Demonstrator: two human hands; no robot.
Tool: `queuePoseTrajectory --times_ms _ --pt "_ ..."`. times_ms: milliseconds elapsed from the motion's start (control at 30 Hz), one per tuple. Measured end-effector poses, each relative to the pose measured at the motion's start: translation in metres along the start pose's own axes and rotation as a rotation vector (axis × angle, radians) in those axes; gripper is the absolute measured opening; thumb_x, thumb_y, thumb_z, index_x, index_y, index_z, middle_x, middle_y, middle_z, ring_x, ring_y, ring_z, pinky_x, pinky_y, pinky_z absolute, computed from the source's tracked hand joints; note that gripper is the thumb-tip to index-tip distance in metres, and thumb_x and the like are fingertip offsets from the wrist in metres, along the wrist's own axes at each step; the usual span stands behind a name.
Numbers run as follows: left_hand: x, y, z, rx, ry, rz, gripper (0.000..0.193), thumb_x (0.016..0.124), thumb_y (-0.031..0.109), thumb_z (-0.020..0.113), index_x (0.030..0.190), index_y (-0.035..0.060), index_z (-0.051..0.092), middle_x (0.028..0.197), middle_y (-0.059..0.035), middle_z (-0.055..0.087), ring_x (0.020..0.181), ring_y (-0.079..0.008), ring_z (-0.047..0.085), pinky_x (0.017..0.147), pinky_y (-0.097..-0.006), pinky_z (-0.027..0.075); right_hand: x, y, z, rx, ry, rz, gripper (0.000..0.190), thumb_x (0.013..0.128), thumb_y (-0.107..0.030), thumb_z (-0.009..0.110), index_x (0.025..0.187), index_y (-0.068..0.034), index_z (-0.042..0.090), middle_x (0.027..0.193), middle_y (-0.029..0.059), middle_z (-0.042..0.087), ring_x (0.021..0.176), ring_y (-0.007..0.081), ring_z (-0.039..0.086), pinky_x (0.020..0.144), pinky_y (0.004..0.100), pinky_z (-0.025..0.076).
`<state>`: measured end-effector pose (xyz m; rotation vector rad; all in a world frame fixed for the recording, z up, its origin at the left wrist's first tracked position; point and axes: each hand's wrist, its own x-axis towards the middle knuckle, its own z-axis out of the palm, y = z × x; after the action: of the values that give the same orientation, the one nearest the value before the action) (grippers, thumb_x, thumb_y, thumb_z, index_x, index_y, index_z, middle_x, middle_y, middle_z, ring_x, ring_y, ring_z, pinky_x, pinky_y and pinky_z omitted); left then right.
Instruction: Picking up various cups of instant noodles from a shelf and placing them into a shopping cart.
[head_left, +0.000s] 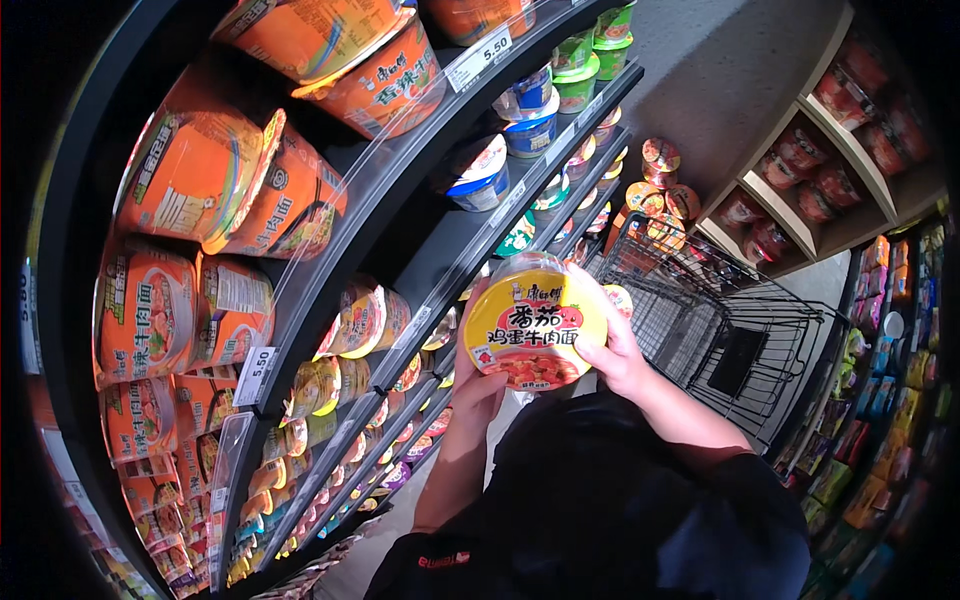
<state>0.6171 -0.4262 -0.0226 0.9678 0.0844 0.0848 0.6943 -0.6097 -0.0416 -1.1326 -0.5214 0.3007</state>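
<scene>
Between both hands, in front of my chest, is an instant-noodle bowl (535, 322) with a yellow and red printed lid tilted up to face me. My left hand (478, 386) grips its lower left side, the thumb over the lid's edge. On the right side, my right hand (616, 349) holds the rim with its thumb on the lid. The bowl's underside is hidden. Just left of my hands, similar yellow-lidded noodle bowls (364, 319) stand on a black shelf (405, 176).
Large orange noodle tubs (199, 176) fill the near shelf, with price tags (480, 56) along its edge. A black wire shopping cart (705, 337) stands to my right. Beyond are stacked noodle bowls (660, 199), a wooden shelf unit (825, 157) and racks of colourful packets (885, 405).
</scene>
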Motion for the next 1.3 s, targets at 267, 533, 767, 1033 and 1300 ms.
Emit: queuePoseTrajectory --times_ms 267,533,767,1033,1300 --pt "-0.004 -0.001 -0.042 0.7 -0.13 -0.129 0.125 0.056 0.03 0.091 0.151 0.0062 0.012 0.155 -0.0159 0.013 0.141 -0.0285 0.025 0.113 -0.0421 0.026 0.004 -0.015 -0.001 0.033 0.009 0.019 0.084 0.086 -0.017 0.063 0.152 -0.002 0.011 0.139 0.0119 0.038 0.129 0.0189 0.038 0.108 0.0326 0.029" --pt "0.007 0.001 -0.04 0.815 -0.057 0.012 0.111 0.063 0.018 0.088 0.148 0.0037 0.018 0.145 -0.0166 0.033 0.133 -0.0256 0.038 0.109 -0.0384 0.034 0.008 -0.011 0.011 0.091 -0.045 0.03 0.076 0.088 -0.02 0.061 0.149 -0.001 0.02 0.151 0.0131 0.029 0.137 0.0208 0.032 0.112 0.0354 0.025" --pt "0.008 0.005 -0.033 0.919 0.038 0.167 0.05 0.069 0.01 0.082 0.113 0.0049 0.059 0.109 -0.0076 0.065 0.101 -0.0187 0.063 0.088 -0.0328 0.05 0.008 0.002 0.01 0.007 -0.045 0.041 0.067 0.092 -0.028 0.055 0.146 0.001 0.028 0.149 0.0141 0.032 0.136 0.0231 0.033 0.112 0.0359 0.023" --pt "0.006 0.02 -0.048 0.837 -0.085 0.044 0.087 0.058 0.019 0.089 0.128 -0.0041 0.043 0.122 -0.0117 0.058 0.108 -0.019 0.06 0.093 -0.0324 0.049 0.004 0.006 0.009 0.212 -0.069 0.081 0.071 0.099 -0.049 0.034 0.147 0.003 0.026 0.152 0.0155 0.027 0.139 0.0264 0.027 0.114 0.0381 0.016" --pt "0.015 -0.014 -0.054 0.301 -0.031 0.243 0.078 0.071 0.022 0.083 0.129 -0.0023 0.038 0.12 -0.012 0.058 0.109 -0.0201 0.06 0.092 -0.0352 0.051 0.008 0.003 0.005 -0.02 -0.107 0.007 0.066 0.101 -0.045 0.031 0.147 0.003 0.028 0.147 0.0129 0.032 0.132 0.0251 0.035 0.111 0.0376 0.024"
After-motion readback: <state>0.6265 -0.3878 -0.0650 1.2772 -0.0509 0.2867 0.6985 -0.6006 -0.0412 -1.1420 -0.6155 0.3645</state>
